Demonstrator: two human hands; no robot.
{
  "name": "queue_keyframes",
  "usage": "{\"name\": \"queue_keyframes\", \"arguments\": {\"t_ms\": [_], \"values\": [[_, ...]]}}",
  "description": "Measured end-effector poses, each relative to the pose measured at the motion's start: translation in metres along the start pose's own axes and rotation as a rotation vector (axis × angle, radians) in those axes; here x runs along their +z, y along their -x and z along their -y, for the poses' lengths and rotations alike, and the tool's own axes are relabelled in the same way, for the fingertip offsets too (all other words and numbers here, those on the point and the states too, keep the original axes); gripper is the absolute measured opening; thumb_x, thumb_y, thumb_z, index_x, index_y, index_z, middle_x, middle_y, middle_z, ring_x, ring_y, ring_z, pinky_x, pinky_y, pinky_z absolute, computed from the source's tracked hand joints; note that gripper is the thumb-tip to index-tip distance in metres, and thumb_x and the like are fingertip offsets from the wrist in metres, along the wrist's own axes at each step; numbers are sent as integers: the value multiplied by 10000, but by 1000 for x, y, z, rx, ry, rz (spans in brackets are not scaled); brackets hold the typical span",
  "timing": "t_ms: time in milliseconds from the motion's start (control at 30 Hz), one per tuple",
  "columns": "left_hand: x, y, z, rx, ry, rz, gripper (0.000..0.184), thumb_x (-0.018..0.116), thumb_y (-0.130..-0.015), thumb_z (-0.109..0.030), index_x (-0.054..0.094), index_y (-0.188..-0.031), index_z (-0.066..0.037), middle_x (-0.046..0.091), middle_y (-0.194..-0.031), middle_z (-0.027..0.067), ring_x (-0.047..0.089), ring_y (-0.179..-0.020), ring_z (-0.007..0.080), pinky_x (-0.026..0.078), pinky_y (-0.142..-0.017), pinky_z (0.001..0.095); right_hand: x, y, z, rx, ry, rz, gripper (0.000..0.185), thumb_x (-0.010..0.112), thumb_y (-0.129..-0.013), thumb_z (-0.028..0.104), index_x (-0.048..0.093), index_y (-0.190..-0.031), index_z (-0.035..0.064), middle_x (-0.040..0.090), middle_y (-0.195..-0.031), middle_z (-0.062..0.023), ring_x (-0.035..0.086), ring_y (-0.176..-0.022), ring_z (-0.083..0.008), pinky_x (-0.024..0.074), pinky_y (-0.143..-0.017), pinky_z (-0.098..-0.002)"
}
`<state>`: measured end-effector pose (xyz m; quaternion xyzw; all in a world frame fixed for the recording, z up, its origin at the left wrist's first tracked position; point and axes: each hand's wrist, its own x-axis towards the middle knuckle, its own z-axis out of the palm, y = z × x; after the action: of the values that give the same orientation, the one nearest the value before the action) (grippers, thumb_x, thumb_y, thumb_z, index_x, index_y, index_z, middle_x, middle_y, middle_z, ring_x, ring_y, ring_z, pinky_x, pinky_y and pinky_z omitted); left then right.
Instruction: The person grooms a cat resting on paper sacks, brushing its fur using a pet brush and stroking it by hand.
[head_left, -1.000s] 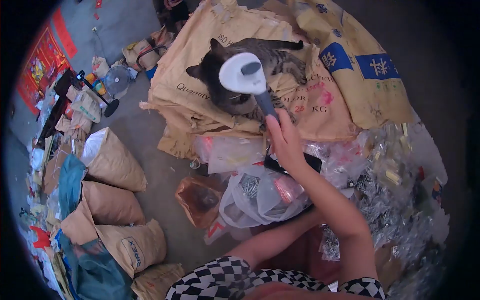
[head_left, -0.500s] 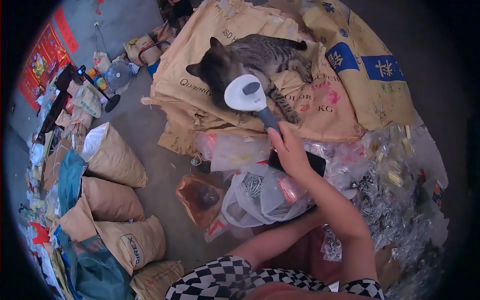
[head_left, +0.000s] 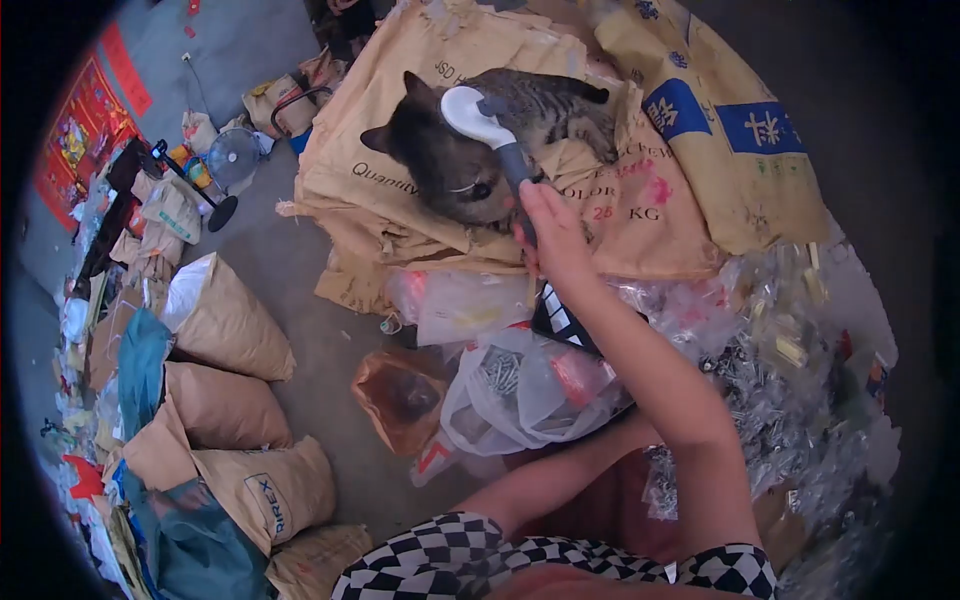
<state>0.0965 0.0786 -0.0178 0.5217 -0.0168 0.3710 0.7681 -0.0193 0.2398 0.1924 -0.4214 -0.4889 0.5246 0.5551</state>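
A tabby cat [head_left: 430,150] lies on stacked brown woven sacks [head_left: 345,130] with its head lowered. My right hand [head_left: 552,228] is wrapped round the dark grey handle of a pet brush [head_left: 475,112]. The brush's white head rests against or just over the cat's neck and shoulder; its underside is hidden. My left forearm [head_left: 570,475] crosses under the right arm, and the left hand is hidden behind it. Below my right wrist a dark, flat, phone-like thing [head_left: 565,322] lies on the plastic bags.
An open white plastic bag [head_left: 480,410] holds screws, beside an open brown paper bag [head_left: 400,395]. Loose clear packets of hardware [head_left: 775,400] are heaped on the right. Filled paper sacks [head_left: 225,320] line the left, with a fan [head_left: 233,157] behind.
My right hand and the brush have moved up and left, from near the cat's face to its neck. The cat's face now shows. The phone-like thing shows pale tiles.
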Motion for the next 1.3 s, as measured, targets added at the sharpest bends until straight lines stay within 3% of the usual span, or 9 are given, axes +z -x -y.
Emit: {"name": "queue_keyframes", "arguments": {"t_ms": [100, 333, 400, 533, 667, 733, 800, 1133, 1300], "values": [[-3, 0, -2, 9, -9, -10, 264, 598, -929, -107, 525, -1171, -32, 555, -1131, 66, 509, -1029, 150, 426, -906, 347, 1, -2, -17, -46, 54, 28, 356, 476, -979, 439, 564, -992, 94, 503, -653, 7, 399, -429, -57, 299, -363, -231], [1, 0, -26, 43, -151, -37, 253, 600, -925, -96, 526, -1157, -29, 556, -1115, 64, 512, -1010, 149, 432, -892, 348, -37, 17, -33, -145, 527, -27, 260, 516, -983, 327, 562, -998, 72, 516, -667, 2, 434, -490, -78, 351, -441, -244], [5, -1, -41, 17, -209, -51, 249, 601, -924, -93, 526, -1153, -29, 556, -1110, 63, 512, -1005, 149, 434, -888, 349, -43, 27, -30, -216, 657, -83, 365, 530, -958, 384, 547, -968, 20, 585, -701, -187, 577, -647, -361, 435, -600, -410], [0, -8, -6, 134, -265, -75, 227, 615, -919, -104, 541, -1122, -37, 561, -1093, 68, 511, -986, 130, 436, -870, 326, -54, 40, -20, -225, 670, -80, 349, 544, -952, 370, 552, -968, 21, 594, -712, -179, 582, -648, -346, 433, -599, -411], [3, -5, -2, 127, -218, -155, 205, 615, -919, -105, 553, -1104, -42, 561, -1094, 69, 511, -982, 125, 435, -869, 313, -55, 31, -13, -176, 491, -121, 344, 556, -952, 370, 580, -937, 27, 577, -691, -91, 558, -597, -201, 405, -542, -334], [-2, -13, 23, 38, 391, 13, 189, 615, -922, -113, 561, -1091, -50, 556, -1087, 57, 513, -970, 127, 438, -865, 322, -44, 23, 1, -109, 325, -114, 346, 554, -956, 374, 590, -924, 31, 562, -685, -52, 542, -586, -141, 390, -514, -295], [-3, -6, 21, 20, 369, 18, 200, 617, -919, -113, 557, -1099, -49, 554, -1096, 59, 512, -979, 131, 435, -872, 326, -24, 12, 11, -56, 31, -98, 359, 516, -964, 425, 611, -1018, 84, 460, -622, 29, 351, -428, -46, 257, -363, -216], [-3, 1, 17, 5, 161, -22, 317, 642, -897, -108, 518, -1181, -39, 532, -1182, 79, 503, -1067, 170, 406, -942, 362, -22, -5, -28, 44, 19, 31, 387, 540, -951, 428, 594, -958, 45, 512, -644, -3, 484, -527, -84, 389, -491, -251], [-6, 7, 19, 62, -150, -112, 377, 654, -885, -105, 498, -1221, -34, 521, -1225, 89, 498, -1111, 189, 391, -977, 380, -46, 22, -26, -170, 636, -99, 357, 550, -946, 401, 591, -1028, 57, 638, -729, -139, 646, -699, -285, 469, -644, -375]]}}
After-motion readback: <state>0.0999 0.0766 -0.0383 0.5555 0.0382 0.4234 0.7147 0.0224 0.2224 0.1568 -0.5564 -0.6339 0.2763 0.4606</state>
